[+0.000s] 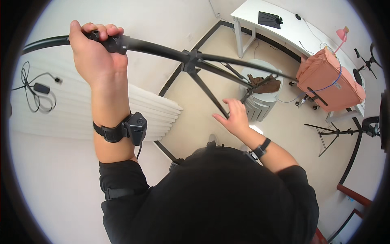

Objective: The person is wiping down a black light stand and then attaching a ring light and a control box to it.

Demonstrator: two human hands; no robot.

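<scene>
A black tripod stand (159,52) hangs slantwise across the upper view, its legs spread toward the right. My left hand (99,55) is wrapped round its pole beside a black clamp collar (118,44), fingers closed. The legs fan out from a black joint (191,60). My right hand (237,118) is at the end of the nearest leg (211,94), which runs into the gap between thumb and fingers. Those fingers are stretched and apart; whether they touch the leg I cannot tell. Each forearm wears a black strap, the left with a boxy black device (135,127).
A grey stool (260,101) with a brown cloth-like item (266,84) stands beyond the legs. Right of it are a pink-covered chair (331,83), a white desk (252,14) and another black tripod (335,132). A white curtain (150,110) and a hanging cable (40,87) are left.
</scene>
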